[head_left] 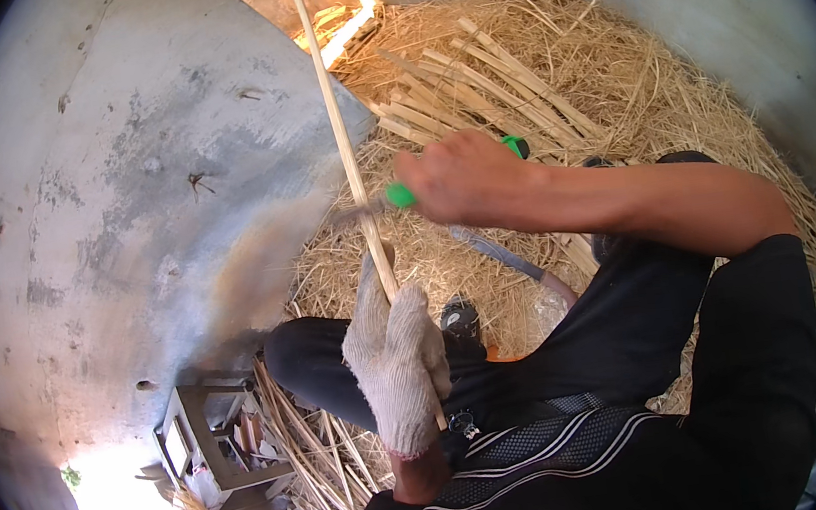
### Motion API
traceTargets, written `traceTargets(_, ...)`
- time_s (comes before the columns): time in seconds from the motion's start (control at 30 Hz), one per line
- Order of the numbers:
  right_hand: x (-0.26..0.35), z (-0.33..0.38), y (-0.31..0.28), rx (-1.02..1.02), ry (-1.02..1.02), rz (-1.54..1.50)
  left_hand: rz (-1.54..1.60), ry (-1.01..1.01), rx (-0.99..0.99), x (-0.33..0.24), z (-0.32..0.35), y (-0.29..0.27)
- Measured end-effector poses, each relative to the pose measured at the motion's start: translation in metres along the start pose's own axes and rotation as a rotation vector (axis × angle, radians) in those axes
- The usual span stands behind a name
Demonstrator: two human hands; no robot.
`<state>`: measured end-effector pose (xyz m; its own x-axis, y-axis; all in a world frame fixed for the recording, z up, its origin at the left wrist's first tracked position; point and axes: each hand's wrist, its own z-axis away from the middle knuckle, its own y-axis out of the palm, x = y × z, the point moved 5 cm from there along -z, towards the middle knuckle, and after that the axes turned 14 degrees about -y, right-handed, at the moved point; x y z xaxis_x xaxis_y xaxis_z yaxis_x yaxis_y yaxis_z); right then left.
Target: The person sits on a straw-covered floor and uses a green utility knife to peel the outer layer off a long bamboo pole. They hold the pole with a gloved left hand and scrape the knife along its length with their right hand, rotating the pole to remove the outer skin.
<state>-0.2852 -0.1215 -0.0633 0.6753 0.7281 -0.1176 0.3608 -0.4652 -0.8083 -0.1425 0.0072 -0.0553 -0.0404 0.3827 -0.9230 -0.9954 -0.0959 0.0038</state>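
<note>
My left hand (395,362), in an off-white knitted glove, is closed around a long, pale wooden strip (337,127). The strip slants up and away from my lap, its far end near the bright opening. In my bare right hand (468,180) is the green handle of a knife (401,195), gripped in a fist. Its blade, blurred, reaches left across the strip a little above the glove. Whether the edge bites into the wood I cannot tell. Thin shavings lie in a heap (408,255) below.
Several split wooden strips (500,88) rest on the shavings at the far right. A curved blade with a wooden handle (504,254) lies near my legs. Curved grey walls (119,187) enclose the spot. Thin sticks (291,419) and a box-like frame (206,429) with scraps stand at lower left.
</note>
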Motion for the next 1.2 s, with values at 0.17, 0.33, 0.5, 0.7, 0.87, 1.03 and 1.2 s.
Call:
traceTargets(0.17, -0.109, 0.000, -0.004, 0.119, 0.377, -0.051, 0.125, -0.031, 0.183, 0.003, 0.016, -0.003)
traceTargets(0.33, -0.041, 0.001, -0.033, 0.007, 0.222, -0.405, 0.152, -0.014, 0.140, -0.010, 0.004, -0.006)
traceTargets(0.5, 0.041, 0.007, -0.053, 0.059, -0.018, -0.486, 0.092, 0.050, -0.040, -0.002, -0.009, -0.020)
traceTargets(0.7, 0.052, 0.016, -0.036, 0.129, -0.041, -0.406, 0.032, 0.061, -0.139, -0.003, 0.003, -0.006)
traceTargets(0.87, 0.041, 0.013, -0.026, 0.091, -0.071, -0.224, 0.024, 0.041, -0.087, -0.002, 0.006, -0.005)
traceTargets(1.03, -0.026, -0.009, -0.024, -0.020, 0.175, -0.206, 0.052, 0.011, -0.024, -0.002, 0.017, 0.004)
traceTargets(1.2, 0.033, 0.005, -0.024, -0.048, -0.058, -0.398, 0.062, 0.070, -0.067, -0.004, -0.003, -0.016)
